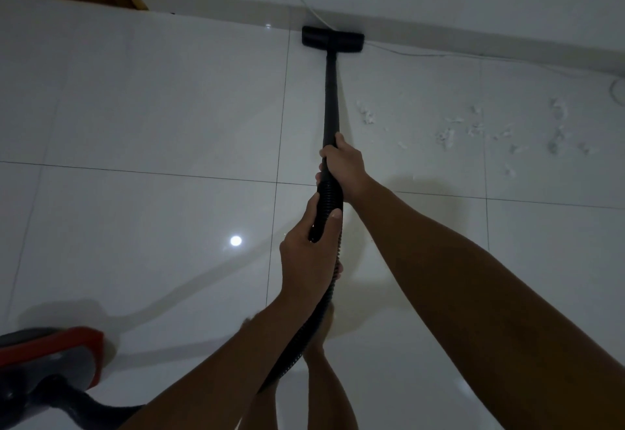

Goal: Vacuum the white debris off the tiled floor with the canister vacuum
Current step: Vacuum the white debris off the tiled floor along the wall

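my right hand wraps the wand up front to steer; my left hand grips the hose behind to push. the head sits at the wall, while the debris lies off right, not reached

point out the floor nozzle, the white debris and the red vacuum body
floor nozzle [332, 40], head view, middle of the black head
white debris [446, 137], head view, one clump
red vacuum body [50, 355], head view, red top
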